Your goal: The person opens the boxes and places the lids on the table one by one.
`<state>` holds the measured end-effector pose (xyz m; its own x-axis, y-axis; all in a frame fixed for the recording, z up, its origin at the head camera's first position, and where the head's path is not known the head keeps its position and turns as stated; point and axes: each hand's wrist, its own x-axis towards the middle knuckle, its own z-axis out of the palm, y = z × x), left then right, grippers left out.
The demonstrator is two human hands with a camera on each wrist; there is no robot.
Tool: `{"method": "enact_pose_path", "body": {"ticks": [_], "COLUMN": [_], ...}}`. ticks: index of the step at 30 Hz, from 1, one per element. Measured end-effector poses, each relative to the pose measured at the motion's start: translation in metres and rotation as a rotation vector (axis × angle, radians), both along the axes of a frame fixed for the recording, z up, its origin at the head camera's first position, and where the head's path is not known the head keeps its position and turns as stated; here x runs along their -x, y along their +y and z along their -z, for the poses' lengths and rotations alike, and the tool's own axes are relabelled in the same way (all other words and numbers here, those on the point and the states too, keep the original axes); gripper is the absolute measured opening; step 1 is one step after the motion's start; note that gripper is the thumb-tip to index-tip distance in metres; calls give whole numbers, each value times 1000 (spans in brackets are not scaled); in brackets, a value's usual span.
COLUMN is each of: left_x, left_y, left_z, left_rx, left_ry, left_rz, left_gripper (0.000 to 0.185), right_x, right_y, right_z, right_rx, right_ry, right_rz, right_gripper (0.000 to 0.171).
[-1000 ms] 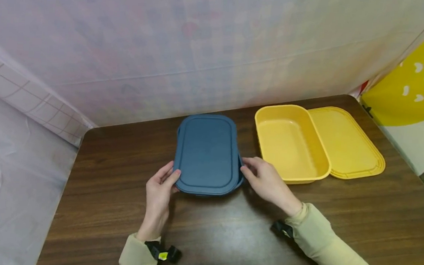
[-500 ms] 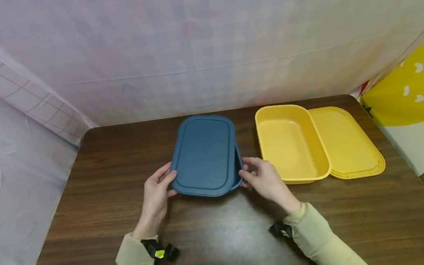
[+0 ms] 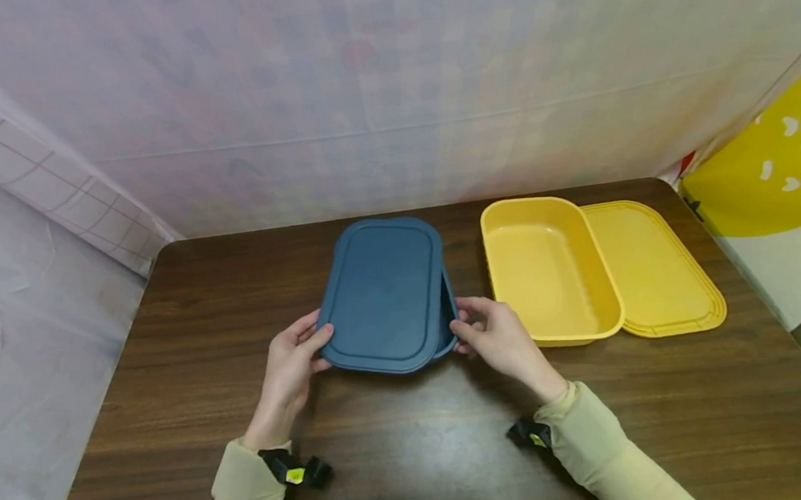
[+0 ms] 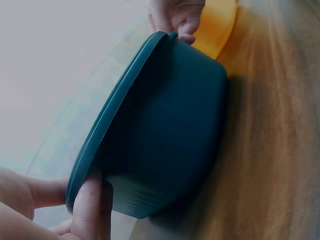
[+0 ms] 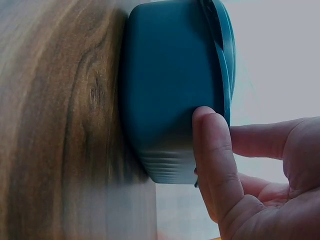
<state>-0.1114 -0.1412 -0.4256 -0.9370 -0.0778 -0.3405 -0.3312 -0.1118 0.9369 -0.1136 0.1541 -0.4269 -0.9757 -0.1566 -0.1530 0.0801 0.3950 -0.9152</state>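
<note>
A dark blue rectangular lid [image 3: 385, 295] lies askew over a matching blue box [image 4: 170, 120], leaving a narrow gap along the right side. My left hand [image 3: 291, 358] pinches the lid's front left edge, thumb on top and fingers underneath, as the left wrist view shows. At the box's right rim, my right hand [image 3: 502, 342] grips the wall; in the right wrist view its fingers [image 5: 215, 145] press the outside just below the rim. The box stands on the table, its inside mostly hidden by the lid.
To the right stands a yellow box [image 3: 551, 284] with nothing in it. Its yellow lid [image 3: 660, 272] lies partly beneath it on the brown wooden table [image 3: 442, 454]. A pale patterned curtain [image 3: 355, 107] hangs behind the table's back edge.
The blue lid has slid left and slightly toward me with my left hand, widening the gap at the box's right side. My right hand has stayed at the rim.
</note>
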Motion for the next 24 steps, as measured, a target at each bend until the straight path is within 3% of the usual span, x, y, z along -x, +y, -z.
{"method": "enact_pose_path", "body": {"ticks": [7, 16, 24], "left_x": [1, 3, 0], "left_y": [-10, -18, -34], "left_z": [-10, -14, -30], "left_rx": [-79, -105, -165], "left_ry": [47, 39, 63], "left_rz": [-23, -60, -95], "left_gripper": [50, 47, 14], "right_x": [0, -1, -1], "right_y": [0, 2, 1], "right_z": [0, 0, 1], "right_rx": [-10, 2, -4], "right_ry": [9, 11, 13], "right_rz": [-5, -8, -3], "right_gripper": [48, 48, 48]}}
